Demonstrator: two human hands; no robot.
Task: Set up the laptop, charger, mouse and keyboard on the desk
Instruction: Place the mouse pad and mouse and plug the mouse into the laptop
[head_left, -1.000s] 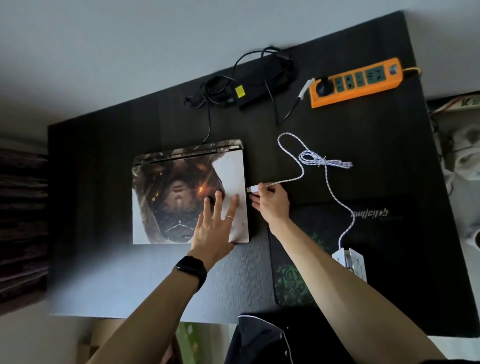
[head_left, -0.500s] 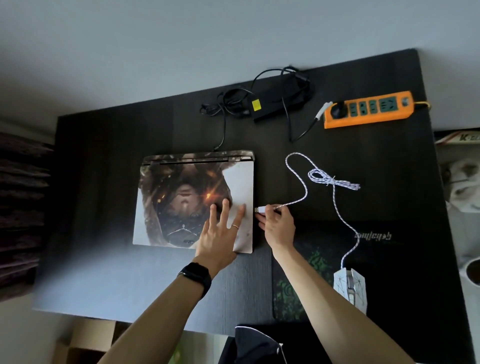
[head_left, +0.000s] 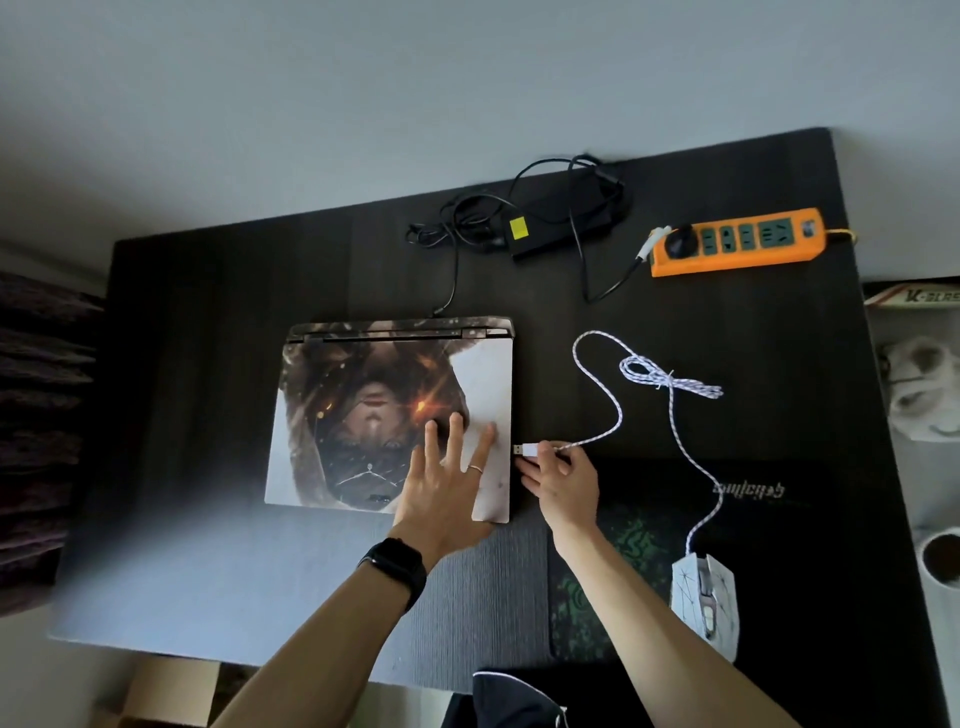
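Plugging the mouse into the laptop looks like the step in hand. The closed laptop (head_left: 363, 415) lies flat near the middle of the desk (head_left: 208, 338). Its charger (head_left: 561, 218) sits at twelve o'clock from it near the far edge, and a thin black lead reaches the laptop's rear edge.

The left hand (head_left: 441, 483) rests flat on the lid toward its five o'clock corner, fingers straight and spread, apparently steadying it. The right hand (head_left: 563, 480), at three o'clock from the laptop, pinches the white USB plug (head_left: 524, 450) between thumb and fingertips. The plug's metal tip points toward nine o'clock and sits just beside the laptop's right edge, not quite touching.

The braided cable (head_left: 615, 415) loops off toward one o'clock, then runs down to the white mouse (head_left: 704, 597). The mouse sits on the dark mouse pad (head_left: 613, 571) at five o'clock from the laptop.

The next move likely calls for lining the plug up with a port on that side, which cannot be seen from here. The plug would then be pushed straight toward nine o'clock while the left hand braces the lid. No keyboard is in view.
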